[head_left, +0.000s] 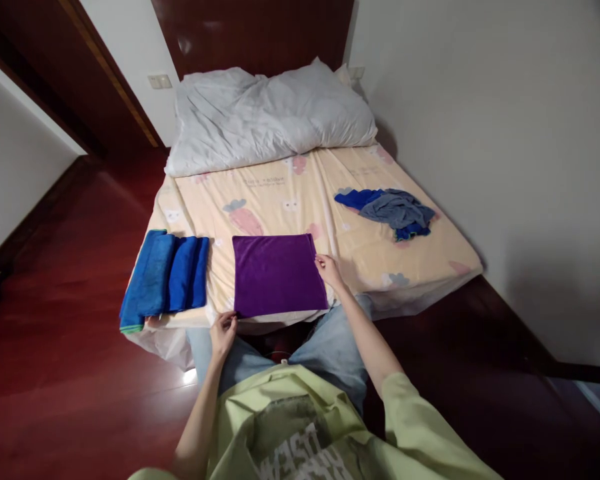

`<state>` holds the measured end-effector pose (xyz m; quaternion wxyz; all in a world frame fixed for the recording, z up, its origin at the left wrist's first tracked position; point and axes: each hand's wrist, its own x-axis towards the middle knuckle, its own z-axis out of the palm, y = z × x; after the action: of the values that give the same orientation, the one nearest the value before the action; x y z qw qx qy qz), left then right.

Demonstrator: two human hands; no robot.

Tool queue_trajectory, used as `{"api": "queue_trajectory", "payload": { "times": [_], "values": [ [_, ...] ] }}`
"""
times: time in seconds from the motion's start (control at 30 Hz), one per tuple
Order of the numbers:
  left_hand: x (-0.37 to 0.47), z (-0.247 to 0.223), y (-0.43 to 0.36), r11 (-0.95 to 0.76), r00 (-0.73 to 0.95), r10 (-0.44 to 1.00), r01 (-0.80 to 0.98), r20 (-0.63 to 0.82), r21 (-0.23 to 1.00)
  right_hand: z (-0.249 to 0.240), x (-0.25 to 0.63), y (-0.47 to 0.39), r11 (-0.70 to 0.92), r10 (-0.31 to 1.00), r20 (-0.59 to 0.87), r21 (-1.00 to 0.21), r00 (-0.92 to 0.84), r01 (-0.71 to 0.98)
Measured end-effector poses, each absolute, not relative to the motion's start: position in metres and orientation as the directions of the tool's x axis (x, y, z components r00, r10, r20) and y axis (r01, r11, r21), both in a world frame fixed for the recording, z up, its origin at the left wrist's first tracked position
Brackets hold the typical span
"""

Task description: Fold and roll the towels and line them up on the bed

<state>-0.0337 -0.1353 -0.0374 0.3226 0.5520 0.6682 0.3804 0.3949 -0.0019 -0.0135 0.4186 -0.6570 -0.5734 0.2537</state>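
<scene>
Towels (180,273) and crumpled cloths (396,209) flank purple cloth (280,275), pinched by left hand (223,332) and right hand (329,269).

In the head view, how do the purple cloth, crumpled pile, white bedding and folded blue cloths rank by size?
Largest first:
1. White bedding
2. Purple cloth and folded blue cloths: look alike
3. Crumpled pile

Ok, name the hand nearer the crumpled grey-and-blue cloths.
Right. The right hand is left of the crumpled cloths, at the right edge of the purple cloth; the left hand is farther left, at that cloth's near left corner.
</scene>
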Motion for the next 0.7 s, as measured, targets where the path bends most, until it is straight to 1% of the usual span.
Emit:
{"api": "queue_trajectory", "payload": {
  "times": [0.07, 0.17, 0.2, 0.23, 0.27, 0.33, 0.37, 0.4, 0.47, 0.53, 0.63, 0.7],
  "values": [
    [-0.029, -0.038, -0.137, 0.125, -0.239, 0.971, 0.493, -0.005, 0.861, -0.015, 0.390, 0.045, -0.037, 0.959, 0.118, -0.851, 0.258, 0.524],
    [-0.012, -0.034, -0.146, 0.073, -0.295, 0.947, 0.575, 0.123, 0.815, -0.023, 0.387, 0.098, -0.077, 0.948, 0.103, -0.844, 0.301, 0.530],
    [0.001, -0.031, -0.150, 0.031, -0.272, 0.947, 0.609, 0.172, 0.793, -0.027, 0.388, 0.109, -0.089, 0.947, 0.096, -0.840, 0.308, 0.535],
    [0.019, -0.028, -0.155, -0.022, -0.214, 0.956, 0.627, 0.200, 0.778, -0.032, 0.390, 0.118, -0.103, 0.947, 0.085, -0.834, 0.311, 0.542],
    [0.041, -0.024, -0.159, -0.083, -0.112, 0.975, 0.620, 0.192, 0.781, -0.036, 0.393, 0.124, -0.119, 0.948, 0.071, -0.826, 0.311, 0.551],
    [0.098, -0.017, -0.162, -0.193, 0.157, 0.980, 0.562, 0.126, 0.804, -0.046, 0.400, 0.132, -0.148, 0.953, 0.039, -0.805, 0.301, 0.575],
    [0.130, -0.015, -0.159, -0.219, 0.240, 0.966, 0.537, 0.102, 0.814, -0.050, 0.404, 0.135, -0.162, 0.956, 0.022, -0.792, 0.293, 0.589],
    [0.162, -0.013, -0.153, -0.227, 0.281, 0.956, 0.518, 0.086, 0.825, -0.054, 0.408, 0.136, -0.174, 0.959, 0.006, -0.777, 0.284, 0.604],
    [0.220, -0.012, -0.135, -0.223, 0.304, 0.950, 0.506, 0.070, 0.833, -0.058, 0.415, 0.139, -0.190, 0.963, -0.015, -0.750, 0.271, 0.634],
    [0.261, -0.013, -0.116, -0.215, 0.295, 0.954, 0.571, 0.046, 0.792, -0.059, 0.419, 0.140, -0.187, 0.965, -0.012, -0.730, 0.261, 0.657],
    [0.290, -0.013, -0.100, -0.172, 0.271, 0.960, 0.756, -0.063, 0.632, -0.053, 0.419, 0.138, -0.178, 0.973, -0.013, -0.684, 0.233, 0.707],
    [0.293, -0.009, -0.098, -0.161, 0.262, 0.957, 0.837, -0.125, 0.523, -0.046, 0.417, 0.136, -0.193, 0.976, -0.041, -0.632, 0.216, 0.751]
  ]
}}
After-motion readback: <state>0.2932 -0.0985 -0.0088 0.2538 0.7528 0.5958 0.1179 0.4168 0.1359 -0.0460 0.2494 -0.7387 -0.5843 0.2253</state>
